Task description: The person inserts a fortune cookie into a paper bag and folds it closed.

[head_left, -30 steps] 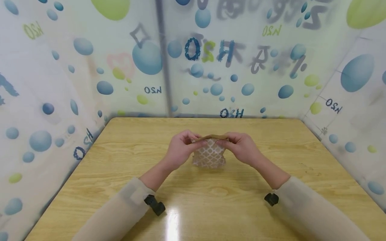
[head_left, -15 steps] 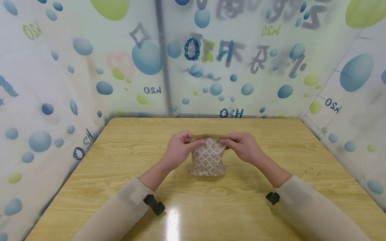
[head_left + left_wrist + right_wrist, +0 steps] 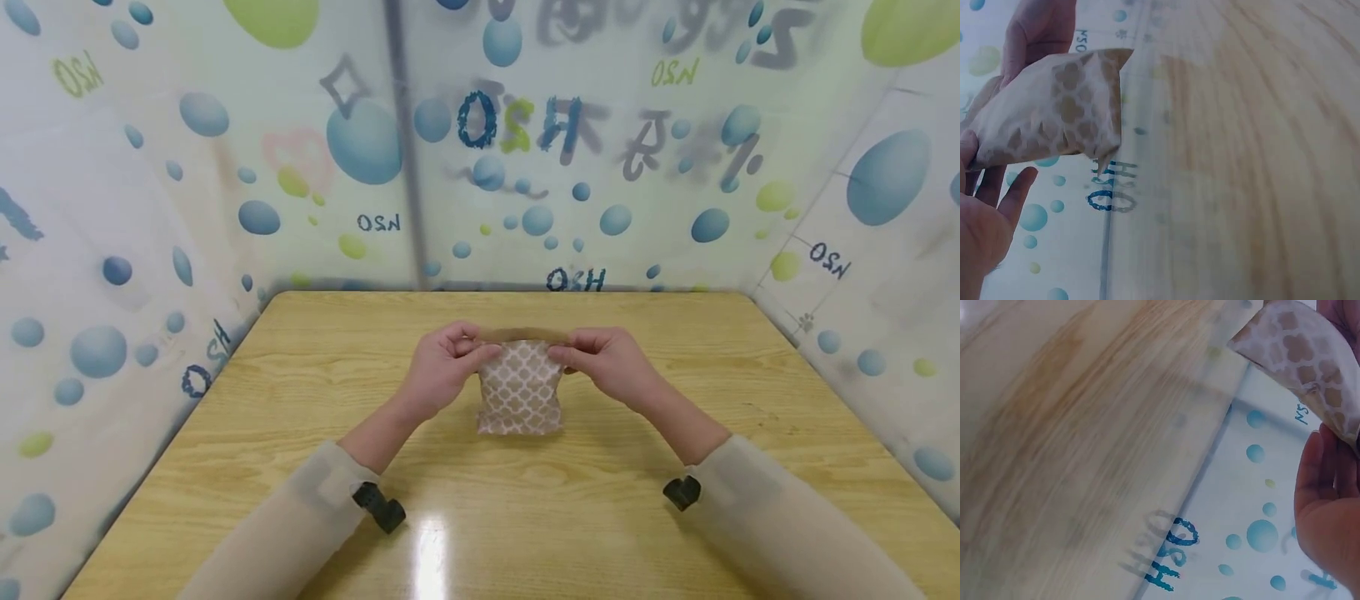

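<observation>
A small brown paper bag [image 3: 520,387] with a white lattice pattern hangs between both hands over the middle of the table. Its top edge is a plain brown band, folded or rolled. My left hand [image 3: 442,367] pinches the left end of that band, thumb in front. At the right end my right hand [image 3: 611,367] does the same. In the left wrist view the bag [image 3: 1060,109] bulges slightly and its bottom corners stick out. The right wrist view shows the bag [image 3: 1310,359] tilted above the fingers of the right hand [image 3: 1332,506]. What is inside is hidden.
The wooden table [image 3: 300,400] stretches out below, with a bright reflection near its front. Printed curtains [image 3: 600,167] with blue and green bubbles enclose the back and sides. A small black camera mount [image 3: 381,507] sits at the left wrist, another mount [image 3: 682,492] at the right.
The bag's lower part has swung down, so more of its patterned face shows. Its top band now looks straighter and wider. Both hands keep their hold and have barely shifted.
</observation>
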A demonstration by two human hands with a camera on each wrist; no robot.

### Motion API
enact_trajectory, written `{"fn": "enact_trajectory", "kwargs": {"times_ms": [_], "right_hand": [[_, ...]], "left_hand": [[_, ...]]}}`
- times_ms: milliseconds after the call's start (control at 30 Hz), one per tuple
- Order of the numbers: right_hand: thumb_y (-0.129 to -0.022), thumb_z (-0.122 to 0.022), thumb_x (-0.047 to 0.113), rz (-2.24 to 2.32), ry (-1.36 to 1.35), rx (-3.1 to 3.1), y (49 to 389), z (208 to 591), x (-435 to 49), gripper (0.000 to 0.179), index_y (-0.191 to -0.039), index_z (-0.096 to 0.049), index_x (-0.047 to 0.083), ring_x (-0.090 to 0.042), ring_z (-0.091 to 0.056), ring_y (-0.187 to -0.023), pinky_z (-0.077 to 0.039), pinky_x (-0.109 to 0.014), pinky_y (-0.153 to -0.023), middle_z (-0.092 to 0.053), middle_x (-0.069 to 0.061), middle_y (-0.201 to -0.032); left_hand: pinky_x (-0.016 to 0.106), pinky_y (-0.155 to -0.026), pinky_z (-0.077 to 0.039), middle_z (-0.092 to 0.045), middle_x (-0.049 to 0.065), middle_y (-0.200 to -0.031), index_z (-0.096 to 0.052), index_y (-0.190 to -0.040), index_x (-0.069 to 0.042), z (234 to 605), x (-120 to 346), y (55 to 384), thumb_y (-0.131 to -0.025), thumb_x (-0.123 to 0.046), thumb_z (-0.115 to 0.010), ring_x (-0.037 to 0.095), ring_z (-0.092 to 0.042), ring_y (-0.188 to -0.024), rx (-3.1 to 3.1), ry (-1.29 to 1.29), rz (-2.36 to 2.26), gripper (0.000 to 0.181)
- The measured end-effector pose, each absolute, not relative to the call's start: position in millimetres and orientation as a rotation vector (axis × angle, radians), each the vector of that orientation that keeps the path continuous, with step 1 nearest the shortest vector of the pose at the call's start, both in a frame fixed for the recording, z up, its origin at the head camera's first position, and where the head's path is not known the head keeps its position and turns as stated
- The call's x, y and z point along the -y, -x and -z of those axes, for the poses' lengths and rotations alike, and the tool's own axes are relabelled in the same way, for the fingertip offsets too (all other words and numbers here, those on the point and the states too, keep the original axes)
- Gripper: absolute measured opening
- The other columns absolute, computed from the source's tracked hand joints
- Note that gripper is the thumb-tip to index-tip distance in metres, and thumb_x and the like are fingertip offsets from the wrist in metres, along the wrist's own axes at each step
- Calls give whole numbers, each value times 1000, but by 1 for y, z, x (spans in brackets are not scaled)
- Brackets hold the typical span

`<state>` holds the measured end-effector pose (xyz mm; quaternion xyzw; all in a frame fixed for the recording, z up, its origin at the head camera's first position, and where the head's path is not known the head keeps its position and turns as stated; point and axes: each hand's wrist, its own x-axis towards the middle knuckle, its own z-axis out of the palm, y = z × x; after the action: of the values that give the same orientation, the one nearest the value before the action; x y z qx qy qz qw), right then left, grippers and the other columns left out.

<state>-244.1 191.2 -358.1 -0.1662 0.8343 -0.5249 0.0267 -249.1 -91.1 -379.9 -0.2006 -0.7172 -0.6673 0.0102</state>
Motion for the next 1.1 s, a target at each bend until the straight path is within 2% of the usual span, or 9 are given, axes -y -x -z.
{"fn": "enact_trajectory", "kwargs": {"times_ms": [167,400,433,567,667,900,1000,1067,1100], "right_hand": [[-106,-75,25,1582,556,-2594,242,359,-188,21,-105,-82,5,-24,-72,-91,-63,-29,-87,-78,-4,-91],[-109,-70,18,1498,618,-2664,242,358,-194,21,-114,-84,3,-28,-74,-99,-62,-27,-88,-82,-10,-102],[-109,-70,18,1504,611,-2653,242,358,-194,22,-114,-84,3,-30,-74,-99,-63,-28,-88,-82,-10,-102],[-108,-71,21,1526,568,-2623,242,358,-194,21,-112,-84,4,-36,-74,-100,-64,-31,-89,-80,-8,-100],[-107,-73,24,1541,525,-2600,242,357,-193,22,-114,-83,5,-32,-72,-95,-64,-32,-86,-78,-6,-99],[-105,-76,33,1583,463,-2585,241,359,-185,32,-121,-83,7,-14,-38,-62,-36,-30,-57,-53,1,-72],[-105,-77,30,1630,455,-2626,241,359,-182,29,-118,-85,6,-12,-35,-56,-34,-29,-53,-51,1,-67],[-104,-77,26,1660,470,-2632,241,357,-182,26,-118,-84,5,-12,-37,-58,-36,-28,-54,-57,-3,-71],[-104,-77,23,1672,483,-2634,241,357,-182,24,-118,-84,5,-11,-43,-61,-40,-27,-56,-65,-4,-77]], "left_hand": [[23,-61,-43,-65,-6,-72,-73,-112,-2,384,90,250,-103,-10,-77,9,-49,-65,2255,656,2025,13],[24,-54,-30,-44,-7,-63,-69,-111,-2,383,92,249,-107,-11,-72,8,-32,-53,2313,689,1985,10],[25,-53,-31,-45,-6,-64,-69,-111,-2,384,92,249,-107,-12,-72,9,-33,-54,2320,695,1982,11],[23,-61,-45,-73,-4,-86,-70,-122,-7,385,89,249,-105,-15,-76,10,-54,-69,2343,707,2023,20],[23,-70,-50,-79,-6,-102,-74,-126,-12,387,83,248,-103,-21,-79,11,-60,-82,2362,695,2060,25],[25,-53,-32,-53,-3,-67,-83,-116,-16,385,72,245,-103,-29,-79,13,-36,-57,2347,610,2063,19],[25,-50,-30,-50,-5,-64,-82,-112,-15,382,69,245,-103,-28,-80,12,-34,-53,2313,567,2105,17],[25,-50,-30,-52,-6,-65,-81,-109,-10,380,68,245,-103,-23,-79,11,-33,-52,2282,553,2150,14],[23,-51,-35,-57,-7,-67,-81,-109,-8,379,67,246,-103,-19,-79,8,-40,-53,2260,552,2179,13]]}}
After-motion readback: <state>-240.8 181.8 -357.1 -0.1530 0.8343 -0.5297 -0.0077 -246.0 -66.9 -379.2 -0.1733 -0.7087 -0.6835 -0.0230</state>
